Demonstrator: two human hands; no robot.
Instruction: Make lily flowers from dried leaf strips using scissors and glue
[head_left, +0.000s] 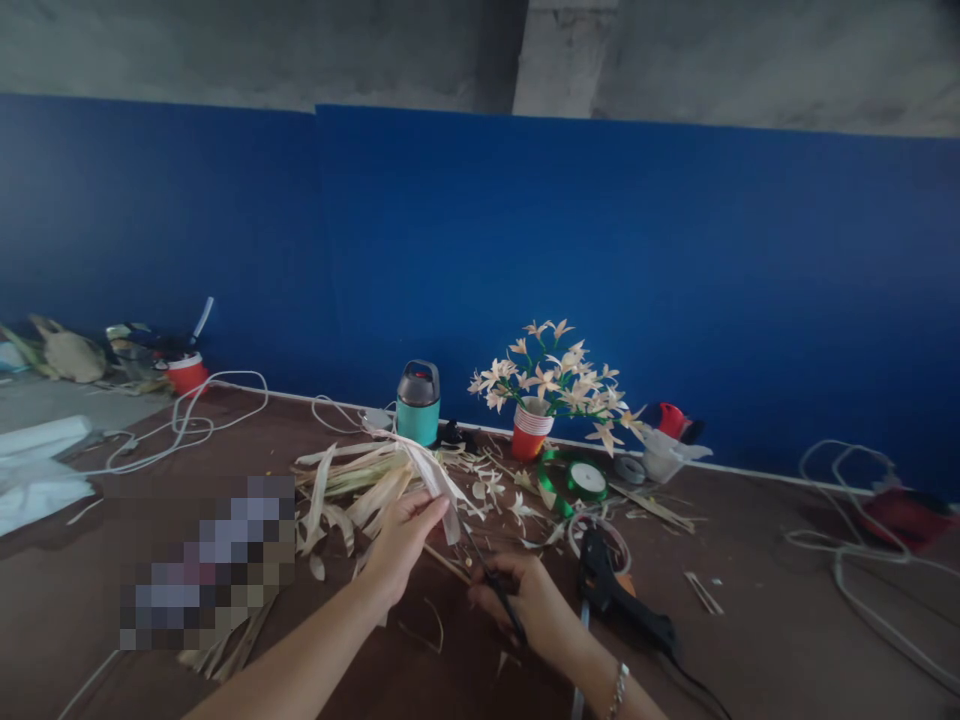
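Note:
My left hand (409, 535) pinches a pale strip of dried husk (433, 478) between thumb and fingers, its long end reaching up and to the left. Dark-handled scissors (491, 580) are gripped in my right hand (521, 595), their blades pointing up toward the lower end of the strip. Whether the blades touch the strip I cannot tell. Beyond my left hand lies a heap of dried husk strips (375, 485). Small cut petal shapes (491, 488) are scattered just past the scissors. A black glue gun (619, 595) rests to the right of my right hand.
Pale handmade flowers (574, 380) stand in stacked red paper cups (532, 435) near the blue wall. A teal container (418, 410) is left of them. Green ribbon (555, 485) and a ribbon spool (586, 480) lie in front. White cables (187, 420) loop at left and right.

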